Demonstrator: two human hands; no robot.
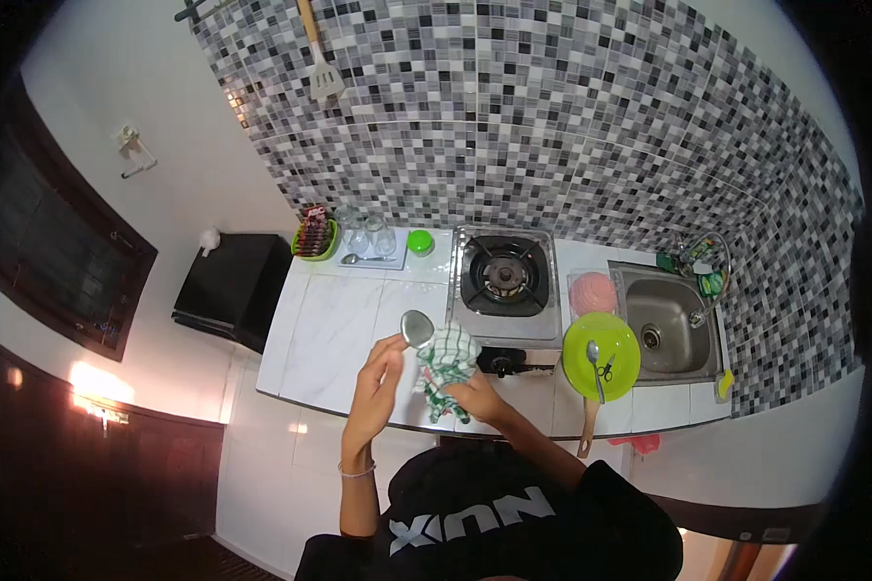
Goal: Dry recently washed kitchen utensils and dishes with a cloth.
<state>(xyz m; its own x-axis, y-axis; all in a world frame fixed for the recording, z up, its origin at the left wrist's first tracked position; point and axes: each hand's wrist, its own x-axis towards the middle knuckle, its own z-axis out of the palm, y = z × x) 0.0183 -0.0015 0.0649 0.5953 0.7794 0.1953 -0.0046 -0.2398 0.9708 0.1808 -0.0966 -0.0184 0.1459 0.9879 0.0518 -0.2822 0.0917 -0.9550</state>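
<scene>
A metal ladle or large spoon [416, 328] is up over the white tiled counter, its broad bowl beside the fingertips of my left hand [378, 381]. Whether those fingers grip it is hard to tell. My right hand [478, 398] holds a green and white checked cloth [452, 354] bunched just right of the bowl; the cloth hides any handle there. To the right, a lime green plate [581, 378] carries a metal spoon [593, 354] and small black-handled scissors [605, 369]. A wooden handle [588, 428] sticks out below the plate.
A gas stove [505, 283] stands behind the cloth. Right of it are a pink bowl-like item [592, 293] and a steel sink [672, 363]. At the back left are glasses on a tray [372, 264], a green-lidded jar [420, 242] and a green basket of sachets [315, 247].
</scene>
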